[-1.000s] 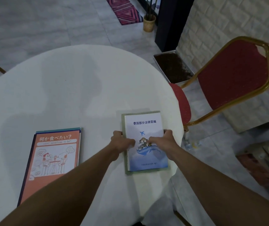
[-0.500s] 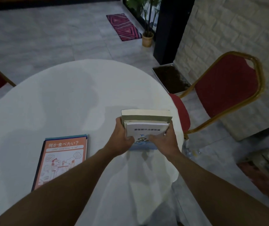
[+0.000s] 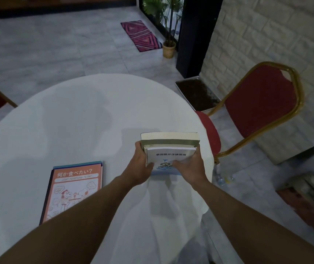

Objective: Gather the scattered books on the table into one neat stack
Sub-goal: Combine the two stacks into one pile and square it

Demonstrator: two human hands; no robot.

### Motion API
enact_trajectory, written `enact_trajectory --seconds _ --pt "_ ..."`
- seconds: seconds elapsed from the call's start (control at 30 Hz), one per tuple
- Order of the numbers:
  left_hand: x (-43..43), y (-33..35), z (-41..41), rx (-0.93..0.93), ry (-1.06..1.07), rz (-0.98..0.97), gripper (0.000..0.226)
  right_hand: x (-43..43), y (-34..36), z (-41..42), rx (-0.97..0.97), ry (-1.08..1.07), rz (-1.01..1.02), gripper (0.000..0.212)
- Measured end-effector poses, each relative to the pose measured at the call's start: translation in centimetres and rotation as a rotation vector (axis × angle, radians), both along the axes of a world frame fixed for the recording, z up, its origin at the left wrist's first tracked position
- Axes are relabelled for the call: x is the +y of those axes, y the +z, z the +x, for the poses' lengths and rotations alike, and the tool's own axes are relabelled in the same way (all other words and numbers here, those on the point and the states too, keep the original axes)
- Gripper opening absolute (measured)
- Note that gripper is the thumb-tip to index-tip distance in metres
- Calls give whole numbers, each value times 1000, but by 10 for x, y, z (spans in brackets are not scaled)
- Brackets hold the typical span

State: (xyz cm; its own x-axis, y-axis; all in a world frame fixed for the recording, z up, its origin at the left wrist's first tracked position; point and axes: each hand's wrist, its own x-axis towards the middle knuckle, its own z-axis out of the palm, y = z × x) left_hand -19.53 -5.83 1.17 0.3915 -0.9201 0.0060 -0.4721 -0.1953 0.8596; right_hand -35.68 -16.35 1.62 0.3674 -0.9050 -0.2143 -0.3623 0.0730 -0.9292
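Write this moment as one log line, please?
step: gathering | left hand + right hand: holding white-blue book atop thicker books | orange book: flat on table, apart | stack: unfinished

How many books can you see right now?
4, maybe more: a white book over a thicker green one between both hands, and an orange book on a blue one.

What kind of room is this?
Probably a restaurant or banquet hall: a round table with a white cloth, a red padded chair with a gold metal frame, and a grey tiled floor.
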Motion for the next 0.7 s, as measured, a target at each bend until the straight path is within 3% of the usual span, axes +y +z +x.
enact_trajectory --seconds 0.5,0.7 --pt "2 11 6 -44 -24 74 70 -3 0 -1 58 56 -16 81" --pt "-4 16 18 -55 98 127 62 -18 3 1 148 139 31 72"
